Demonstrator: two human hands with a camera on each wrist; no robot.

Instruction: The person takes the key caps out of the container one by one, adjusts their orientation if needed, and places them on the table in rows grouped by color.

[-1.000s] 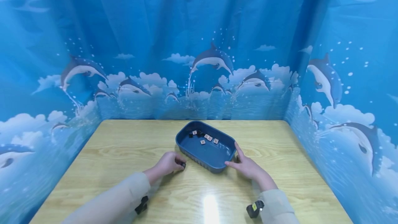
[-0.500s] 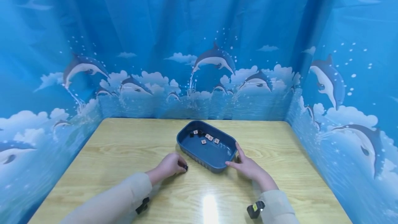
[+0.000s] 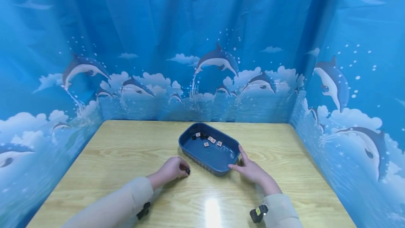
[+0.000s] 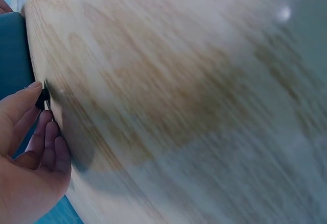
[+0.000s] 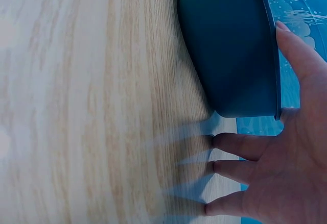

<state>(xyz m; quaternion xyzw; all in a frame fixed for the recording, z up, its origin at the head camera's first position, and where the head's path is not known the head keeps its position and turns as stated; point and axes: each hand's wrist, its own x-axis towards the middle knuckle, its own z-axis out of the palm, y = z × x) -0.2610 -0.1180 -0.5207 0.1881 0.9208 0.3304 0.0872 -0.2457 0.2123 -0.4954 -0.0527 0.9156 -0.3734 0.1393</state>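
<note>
In the head view my left hand (image 3: 172, 169) is low over the table, just left of the blue plastic basin (image 3: 202, 163). Its thumb and fingertips pinch a small black block (image 3: 188, 171), which the left wrist view shows partly covered by the fingers. My right hand (image 3: 253, 171) touches the basin's near right end. Seen from the right wrist, the thumb lies along the rim and the other fingers are spread, several of them straight with tips on the tabletop. Inside the basin lie several white tiles (image 3: 206, 144) with dark marks and several black pieces (image 3: 194, 138).
The light wooden table (image 3: 133, 140) carries the basin near its far middle. Blue curtains (image 3: 142, 45) printed with dolphins enclose the back and both sides. A bright reflection falls on the tabletop at the front. Black devices (image 3: 258, 212) are worn on the wrists.
My left hand has shifted slightly toward the near side with the black block still between its fingertips. The right hand and the basin have stayed put.
</note>
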